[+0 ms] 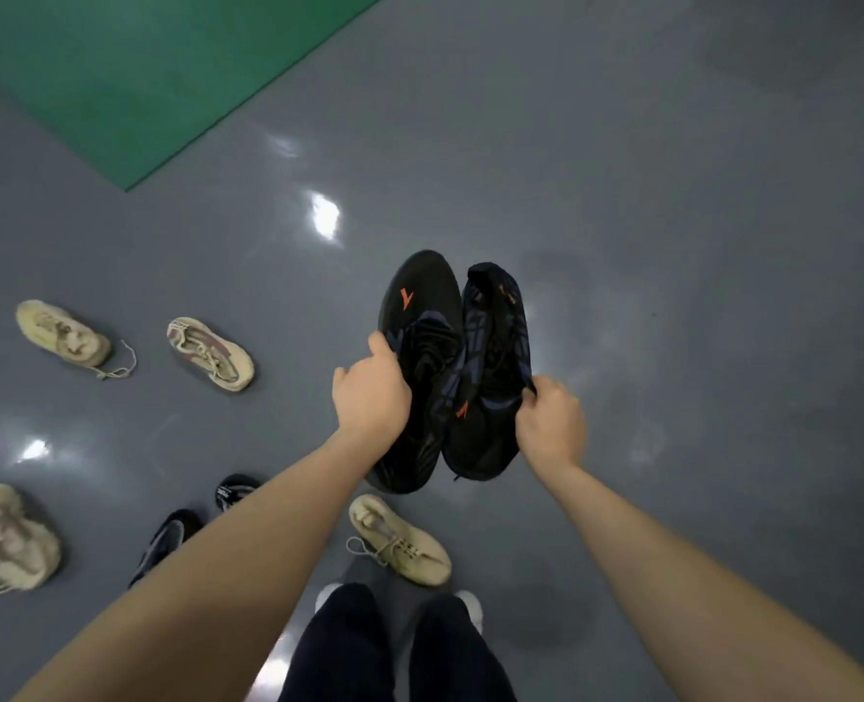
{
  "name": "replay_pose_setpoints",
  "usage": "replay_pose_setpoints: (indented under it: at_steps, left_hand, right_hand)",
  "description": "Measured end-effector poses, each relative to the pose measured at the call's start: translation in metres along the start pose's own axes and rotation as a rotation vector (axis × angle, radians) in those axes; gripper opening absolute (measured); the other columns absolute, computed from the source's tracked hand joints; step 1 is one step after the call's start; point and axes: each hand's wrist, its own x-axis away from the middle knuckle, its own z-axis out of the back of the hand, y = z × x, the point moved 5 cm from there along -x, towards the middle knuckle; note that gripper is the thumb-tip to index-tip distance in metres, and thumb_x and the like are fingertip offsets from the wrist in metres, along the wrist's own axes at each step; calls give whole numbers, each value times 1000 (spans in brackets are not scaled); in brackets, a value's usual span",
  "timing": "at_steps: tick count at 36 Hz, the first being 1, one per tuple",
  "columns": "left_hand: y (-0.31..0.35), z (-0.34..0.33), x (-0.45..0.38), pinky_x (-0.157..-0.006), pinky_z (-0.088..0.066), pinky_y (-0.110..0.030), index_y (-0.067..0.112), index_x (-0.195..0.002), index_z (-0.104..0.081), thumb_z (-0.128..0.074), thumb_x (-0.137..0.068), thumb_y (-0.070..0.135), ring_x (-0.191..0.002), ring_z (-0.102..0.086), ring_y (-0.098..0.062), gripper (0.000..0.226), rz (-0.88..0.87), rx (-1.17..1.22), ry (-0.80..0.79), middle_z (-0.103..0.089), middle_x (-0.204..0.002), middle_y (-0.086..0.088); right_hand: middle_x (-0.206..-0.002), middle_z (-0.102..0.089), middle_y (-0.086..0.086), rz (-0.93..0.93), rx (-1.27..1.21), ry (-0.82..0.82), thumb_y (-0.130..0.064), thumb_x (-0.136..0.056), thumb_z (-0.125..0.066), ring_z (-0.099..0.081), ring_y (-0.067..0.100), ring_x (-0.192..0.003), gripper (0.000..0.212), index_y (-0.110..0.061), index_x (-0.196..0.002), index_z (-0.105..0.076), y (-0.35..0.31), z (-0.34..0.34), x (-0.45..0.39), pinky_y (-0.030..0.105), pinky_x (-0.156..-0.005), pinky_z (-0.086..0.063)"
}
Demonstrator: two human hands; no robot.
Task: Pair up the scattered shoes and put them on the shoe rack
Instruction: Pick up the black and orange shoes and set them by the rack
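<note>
I see my left hand [371, 397] gripping one black shoe [419, 316], my right hand [551, 423] pinching the other black shoe [495, 336], touching side by side above grey floor [673, 245]; beige shoes [399, 542] lie left and below, green mat [131, 68] edge beyond.

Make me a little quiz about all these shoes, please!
1. True or false: each hand holds one black shoe with orange marks (left hand, right hand; left black shoe, right black shoe).
2. What colour is the mat on the grey floor?
3. Which shoe lies nearest the person's feet? A) the beige shoe B) a red boot C) a blue sandal

Key: 1 true; 2 green; 3 A.
</note>
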Motion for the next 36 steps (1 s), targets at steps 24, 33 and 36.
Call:
replay_pose_setpoints:
  at_steps: [24,33,36]
  left_hand:
    - [164,147,211,-65,-31,-31,0,-115,-40,-37,-98,9,-77,-58,-34,19,-602,-204,-163,-61,-82,-12]
    - [171,127,299,-65,-37,-33,4,-111,-35,-39,-96,11,-75,-57,-32,17,-894,-270,-303,-64,-90,-13]
    - [173,116,336,-69,-40,-34,2,-117,-36,-40,-95,9,-83,-63,-33,23,-1022,-316,-326,-65,-91,-13]
  right_hand:
    - [-93,-64,16,-468,-16,282,-11,-95,-38,-60,37,-85,21,-6,-86,-57,65,227,249,34,-66,-39]
    - [-96,-65,18,-779,-101,401,-14,-96,-38,-61,39,-89,24,-5,-95,-60,95,208,380,40,-73,-47]
    - [-95,-65,17,-868,-107,426,-14,-96,-37,-61,38,-87,25,-4,-94,-60,106,204,424,40,-72,-48]
